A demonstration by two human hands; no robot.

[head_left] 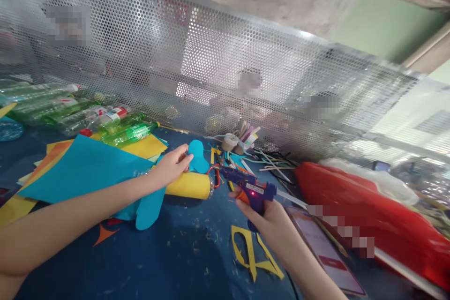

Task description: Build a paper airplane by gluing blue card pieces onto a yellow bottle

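Note:
Between the fingertips of my left hand [174,164] is a small blue paper cutout [198,157] with rounded lobes. My right hand [265,215] is wrapped round a dark blue hot glue gun [251,185] with an orange trigger and a lit red light. Its nozzle points left, close to the cutout. Just below my left hand lies a bottle wrapped in yellow paper [190,186], with its clear end showing at the right. A blue paper strip with a rounded end [149,211] sticks out below the bottle's left part; my forearm hides where they meet.
Blue sheets [84,168] and yellow paper lie at left, with green plastic bottles [130,133] behind. Yellow paper scraps [251,248], a phone [325,251] and a red bag [369,215] are at right. A perforated metal panel [211,65] stands along the back.

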